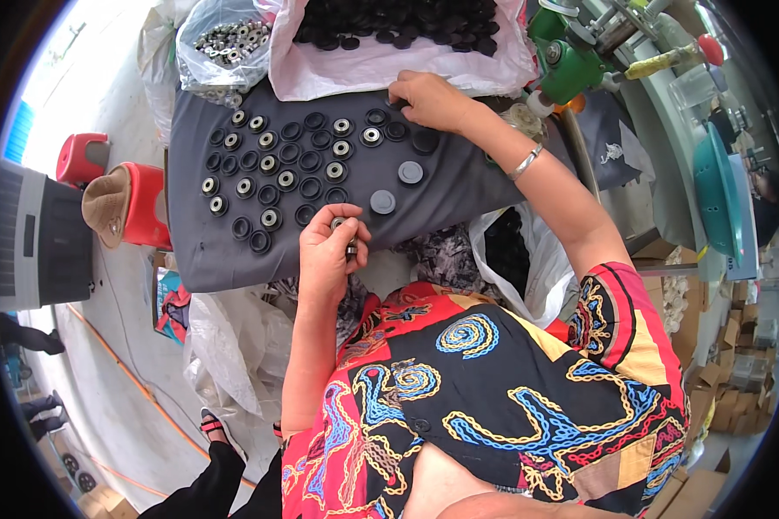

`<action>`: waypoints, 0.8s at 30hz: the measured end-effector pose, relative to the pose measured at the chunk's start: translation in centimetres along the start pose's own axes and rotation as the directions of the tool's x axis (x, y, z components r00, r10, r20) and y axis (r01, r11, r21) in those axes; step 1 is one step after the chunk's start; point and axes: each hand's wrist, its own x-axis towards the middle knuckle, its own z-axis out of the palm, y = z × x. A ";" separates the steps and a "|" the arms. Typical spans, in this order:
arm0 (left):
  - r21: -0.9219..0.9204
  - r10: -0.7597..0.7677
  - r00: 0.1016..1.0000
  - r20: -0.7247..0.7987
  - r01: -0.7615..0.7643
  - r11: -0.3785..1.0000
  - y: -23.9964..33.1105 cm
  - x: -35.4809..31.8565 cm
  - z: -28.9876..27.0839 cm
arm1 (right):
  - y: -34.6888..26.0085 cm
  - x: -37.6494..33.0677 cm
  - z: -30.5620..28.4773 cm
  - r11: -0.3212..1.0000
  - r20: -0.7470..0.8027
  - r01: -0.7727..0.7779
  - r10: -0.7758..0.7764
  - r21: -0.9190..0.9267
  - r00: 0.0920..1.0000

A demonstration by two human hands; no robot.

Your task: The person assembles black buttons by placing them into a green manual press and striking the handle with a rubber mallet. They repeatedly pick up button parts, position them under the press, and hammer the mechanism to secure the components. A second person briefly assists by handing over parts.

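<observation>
My left hand [329, 251] is closed around small metal ball bearings [351, 250] at the near edge of the grey padded surface [234, 270]. Near the far edge, my right hand [434, 101] curls its fingertips onto a black round piece, mostly covered by the fingers. Black rings [310, 161] lie in loose rows on the left half; several have a bearing [286, 181] seated in them. Close to my right hand are a ring with a bearing [371, 137] and a solid black disc [425, 140]. Two grey round pieces [383, 201] sit right of my left hand.
At the back stands a white sack [346, 80] of black round parts [389, 22]; left of it, a clear bag of bearings [232, 43]. A green machine [571, 65] with a red-knobbed lever is at the far right. Red stools [145, 206] stand left; a white bag [541, 268] hangs near my lap.
</observation>
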 end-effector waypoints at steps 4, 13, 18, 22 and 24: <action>-0.007 0.007 1.000 0.002 -0.007 1.000 -0.1 0.0 -0.1 | -0.7 0.7 -0.2 0.999 -0.038 -0.051 0.051 -0.016 0.998; -0.003 0.015 1.000 -0.003 -0.015 1.000 -0.2 0.0 -0.1 | -1.5 1.5 -1.2 0.989 0.242 -0.149 0.146 -0.007 0.959; 0.006 0.026 1.000 -0.003 -0.026 1.000 -0.2 0.1 0.0 | -0.4 1.4 -0.2 0.995 0.237 -0.066 0.083 -0.078 0.968; 0.009 0.031 1.000 0.001 -0.031 0.999 -0.1 0.1 0.0 | -0.4 0.9 -0.7 0.998 0.148 -0.059 0.060 -0.013 0.987; 0.003 0.028 0.999 -0.018 -0.028 1.000 -0.2 0.1 0.0 | -0.2 -0.1 -2.3 0.997 0.104 -0.079 0.077 0.015 0.992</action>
